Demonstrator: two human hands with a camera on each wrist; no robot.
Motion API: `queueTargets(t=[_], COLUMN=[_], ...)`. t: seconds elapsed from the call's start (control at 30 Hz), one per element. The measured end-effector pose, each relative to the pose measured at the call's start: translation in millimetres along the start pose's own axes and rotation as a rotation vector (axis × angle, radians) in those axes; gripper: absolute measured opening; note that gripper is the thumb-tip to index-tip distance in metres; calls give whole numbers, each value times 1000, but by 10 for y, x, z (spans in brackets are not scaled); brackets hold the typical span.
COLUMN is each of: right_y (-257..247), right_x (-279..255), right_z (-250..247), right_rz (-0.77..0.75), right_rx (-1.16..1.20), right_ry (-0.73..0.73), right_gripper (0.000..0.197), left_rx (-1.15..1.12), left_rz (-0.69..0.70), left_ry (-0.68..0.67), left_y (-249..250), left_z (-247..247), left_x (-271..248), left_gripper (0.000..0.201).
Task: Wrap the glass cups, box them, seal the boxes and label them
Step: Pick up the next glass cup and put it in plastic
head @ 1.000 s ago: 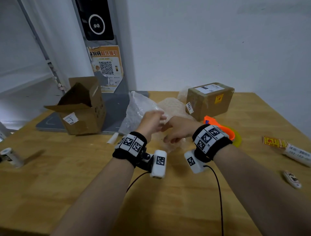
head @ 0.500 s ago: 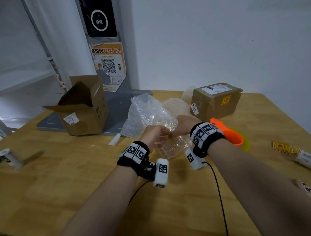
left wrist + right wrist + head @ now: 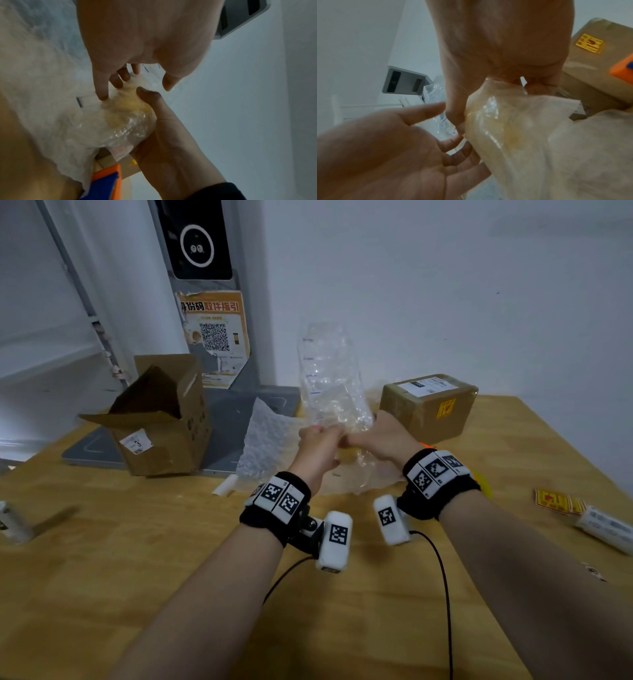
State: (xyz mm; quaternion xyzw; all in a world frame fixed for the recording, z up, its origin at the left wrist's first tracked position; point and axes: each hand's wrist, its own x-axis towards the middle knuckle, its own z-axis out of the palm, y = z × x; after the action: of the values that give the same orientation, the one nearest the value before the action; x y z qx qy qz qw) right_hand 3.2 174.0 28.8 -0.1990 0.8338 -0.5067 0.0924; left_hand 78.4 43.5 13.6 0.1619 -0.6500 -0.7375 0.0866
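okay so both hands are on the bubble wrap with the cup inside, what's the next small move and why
Probably fold the upright tail of bubble wrap down over the cup. Both the left hand and right hand pinch the wrap, yet a long loose end stands above them, and the open box waits empty-handed nearby.

A clear sheet of bubble wrap (image 3: 330,378) stands upright above the bench's far middle, bunched round a yellowish cup (image 3: 130,115), between an open cardboard box (image 3: 161,419) far left and a sealed, labelled box (image 3: 428,405) far right.
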Motion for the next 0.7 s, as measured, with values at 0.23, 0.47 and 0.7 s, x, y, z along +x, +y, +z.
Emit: queueTargets(t=[0.23,0.47,0.7], right_y=[-62,29,-15], right_x=[-132,-299,-359], right_z=[-159,-273,-400], right_rz=[35,28,18], right_rx=[214,463,660], right_ry=[144,93,-45], right_gripper=[41,37,66], left_rx=[165,214,159], left_rz=[149,133,108], left_ry=[-117,-223,-380], left_y=[247,211,241], left_z=[126,122,192], left_x=[-114,-141,-241], left_gripper=[44,38,47])
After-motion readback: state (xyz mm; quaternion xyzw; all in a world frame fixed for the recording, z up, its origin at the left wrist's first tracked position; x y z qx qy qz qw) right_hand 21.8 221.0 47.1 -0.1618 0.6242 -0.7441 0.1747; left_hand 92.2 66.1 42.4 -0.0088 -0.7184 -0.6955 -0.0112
